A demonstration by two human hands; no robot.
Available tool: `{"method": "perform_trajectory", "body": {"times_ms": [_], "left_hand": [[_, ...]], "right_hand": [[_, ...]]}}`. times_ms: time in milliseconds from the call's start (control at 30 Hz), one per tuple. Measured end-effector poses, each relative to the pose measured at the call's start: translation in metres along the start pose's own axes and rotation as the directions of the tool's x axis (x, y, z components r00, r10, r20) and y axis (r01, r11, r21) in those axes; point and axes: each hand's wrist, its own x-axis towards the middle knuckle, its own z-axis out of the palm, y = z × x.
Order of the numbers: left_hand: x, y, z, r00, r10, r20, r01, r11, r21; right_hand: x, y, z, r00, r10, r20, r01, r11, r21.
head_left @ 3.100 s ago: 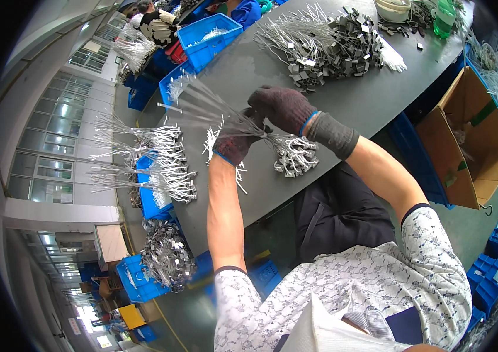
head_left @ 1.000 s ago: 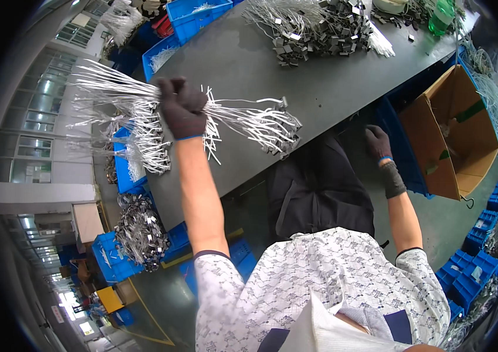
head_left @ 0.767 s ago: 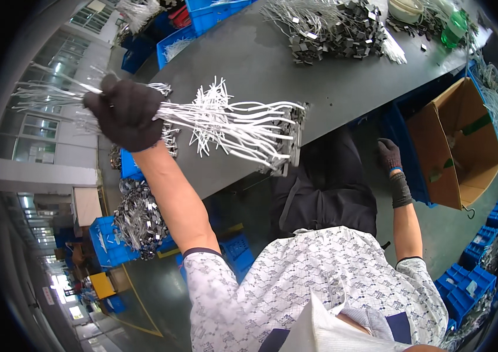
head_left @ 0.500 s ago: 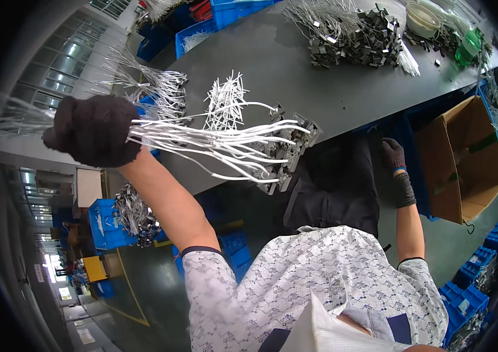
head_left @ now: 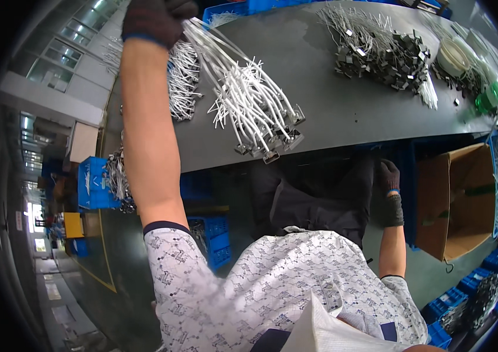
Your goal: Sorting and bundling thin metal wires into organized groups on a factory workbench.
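Note:
My left hand [head_left: 158, 20], in a dark knit glove, is closed round a bundle of white wires [head_left: 243, 88] at the upper left. The wires slant down to the right over the table, and small metal clips [head_left: 269, 144] hang at their lower ends by the table's near edge. Behind them lies a pile of short white wire pieces [head_left: 221, 108], partly covered. Beside my forearm sits another heap of clipped white wires [head_left: 184, 85]. My right hand [head_left: 388, 176], also gloved, is low beside my right thigh; its fingers blend into the dark and nothing shows in it.
The grey table [head_left: 296, 53] bears a big heap of wires with dark metal pieces [head_left: 386, 56], a white tub [head_left: 453, 56] and a green bottle [head_left: 491, 97]. A cardboard box [head_left: 457, 199] stands right of my legs. Blue crates [head_left: 97, 182] stand around on the floor.
My left hand has swung up and away from me, still holding the wire bundle. The clips have moved from over my lap to the table's edge. The right hand stays by my thigh.

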Motion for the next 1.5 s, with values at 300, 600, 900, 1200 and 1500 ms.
{"method": "perform_trajectory", "body": {"times_ms": [300,600,900,1200,1500], "left_hand": [[0.092,-0.049,-0.022,0.961,-0.041,-0.274,0.046,0.999,0.012],[0.191,-0.096,-0.124,0.924,0.01,-0.383,0.014,0.998,0.059],[0.273,-0.096,-0.191,0.871,0.033,-0.49,0.033,0.992,0.125],[0.32,-0.097,-0.22,0.822,0.057,-0.567,0.038,0.987,0.154],[0.38,-0.125,-0.289,0.693,0.168,-0.702,0.087,0.946,0.312]], "right_hand": [[0.056,0.015,0.005,0.988,-0.149,0.037,0.151,0.988,-0.044],[0.103,-0.199,0.163,0.982,0.012,0.187,-0.01,1.0,-0.012],[0.167,-0.42,0.353,0.546,-0.666,0.508,0.818,0.556,-0.151],[0.224,-0.429,0.425,0.502,-0.509,0.699,0.85,0.44,-0.29],[0.281,-0.394,0.434,0.763,-0.552,0.337,0.592,0.806,-0.02]]}}
